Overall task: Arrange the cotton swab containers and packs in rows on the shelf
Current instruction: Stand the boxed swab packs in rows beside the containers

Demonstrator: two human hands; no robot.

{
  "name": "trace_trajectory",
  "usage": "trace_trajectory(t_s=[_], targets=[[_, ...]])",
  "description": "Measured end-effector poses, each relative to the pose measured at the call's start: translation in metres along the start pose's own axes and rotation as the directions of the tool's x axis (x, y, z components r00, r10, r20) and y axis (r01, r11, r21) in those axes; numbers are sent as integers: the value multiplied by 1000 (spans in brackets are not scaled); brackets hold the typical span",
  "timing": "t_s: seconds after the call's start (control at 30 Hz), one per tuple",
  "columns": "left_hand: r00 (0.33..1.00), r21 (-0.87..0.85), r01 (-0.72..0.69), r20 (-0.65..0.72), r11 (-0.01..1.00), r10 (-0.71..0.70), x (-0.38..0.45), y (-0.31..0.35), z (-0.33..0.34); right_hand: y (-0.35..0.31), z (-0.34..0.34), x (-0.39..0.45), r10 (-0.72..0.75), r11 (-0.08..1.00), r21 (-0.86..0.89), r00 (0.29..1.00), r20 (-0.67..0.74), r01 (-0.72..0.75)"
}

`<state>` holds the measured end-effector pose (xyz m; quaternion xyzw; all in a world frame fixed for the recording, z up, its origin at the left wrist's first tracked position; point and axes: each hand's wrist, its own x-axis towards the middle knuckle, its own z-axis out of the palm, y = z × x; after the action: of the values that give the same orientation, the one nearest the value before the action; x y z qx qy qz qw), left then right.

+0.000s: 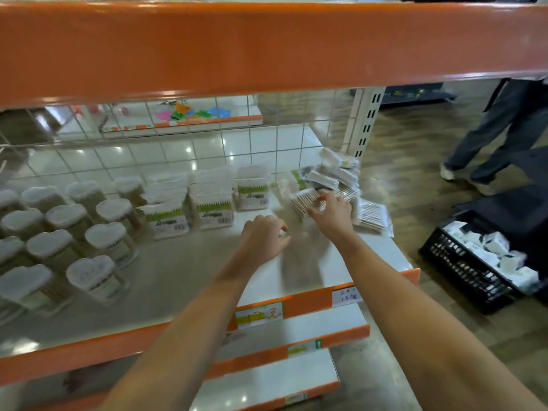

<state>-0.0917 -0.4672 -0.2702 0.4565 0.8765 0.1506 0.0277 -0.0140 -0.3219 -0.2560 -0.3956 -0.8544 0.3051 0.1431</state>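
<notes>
right hand [329, 210] pinching a clear swab pack [308, 200] at the far right heap of loose packs [347, 185], left hand [264, 238] loosely curled, empty, on the shelf [296, 280]; round containers [98, 241] and boxed tubs [213, 197] already in rows left, heap unsorted.

orange-edged white shelving [311, 301], wire grid back panel [207, 149]. wood-look floor [415, 161]. black crate [462, 271] of white packets at right; passer-by's legs [498, 137] behind it. ceiling lights glare off shelves.
</notes>
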Motion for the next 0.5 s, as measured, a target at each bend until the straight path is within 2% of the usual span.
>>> trace_trajectory(t_s=[0.33, 0.5], targets=[[1000, -93, 5, -2, 996, -6, 0, -5, 7, -1, 0, -2, 21, 999, -24, 1000, 23, -21], [999, -199, -19, -29, 980, 14, -3, -8, 11, 5, 0, -22, -5, 985, 175, 999, 34, -1]])
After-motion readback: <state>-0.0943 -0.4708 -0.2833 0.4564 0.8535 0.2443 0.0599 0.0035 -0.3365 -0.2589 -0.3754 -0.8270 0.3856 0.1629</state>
